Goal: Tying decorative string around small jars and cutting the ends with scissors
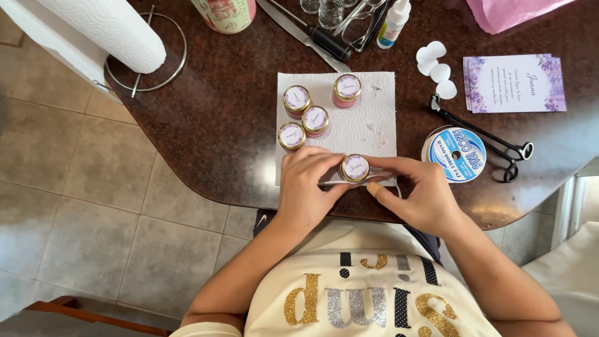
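Brown table (231, 125) with paper towel (368, 125)

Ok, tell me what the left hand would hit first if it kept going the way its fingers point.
The left hand points right, its fingers already on the small gold-lidded jar; just past that is the right hand. Depth is hard to judge.

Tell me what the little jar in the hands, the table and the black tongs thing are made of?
The small jar, pinched between the left hand and right hand, looks like clear glass with pink filling and a shiny gold metal lid under a paper label. The table looks like polished brown speckled stone, since it reflects light. The black scissor-like tool looks like dark-coated metal.
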